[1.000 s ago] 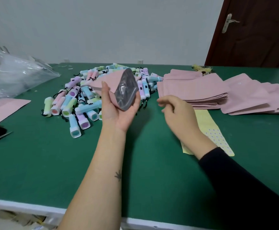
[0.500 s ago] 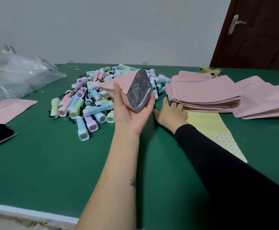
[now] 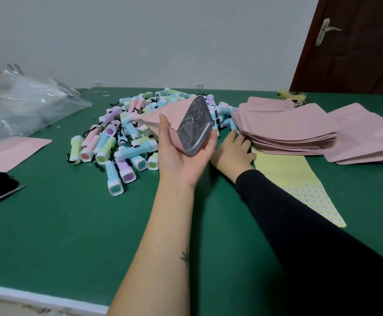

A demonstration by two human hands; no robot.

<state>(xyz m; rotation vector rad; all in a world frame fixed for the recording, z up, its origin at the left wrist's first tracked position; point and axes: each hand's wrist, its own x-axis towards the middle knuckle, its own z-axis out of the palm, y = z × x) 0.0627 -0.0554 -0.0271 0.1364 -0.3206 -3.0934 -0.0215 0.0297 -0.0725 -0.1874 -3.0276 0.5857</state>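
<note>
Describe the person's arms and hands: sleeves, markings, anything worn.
The left hand and forearm are bare, with a small dark leaf-like tattoo on the inner forearm. The right hand is bare, but a long black sleeve covers that arm to the wrist. No jewellery shows.

Holds the bare left forearm up, left hand [image 3: 183, 163] palm up, thumb and fingers curled round an opened pink foil-lined pouch [image 3: 192, 131]. Extends the black-sleeved right arm forward, right hand [image 3: 231, 153] palm down, fingers straight.
</note>
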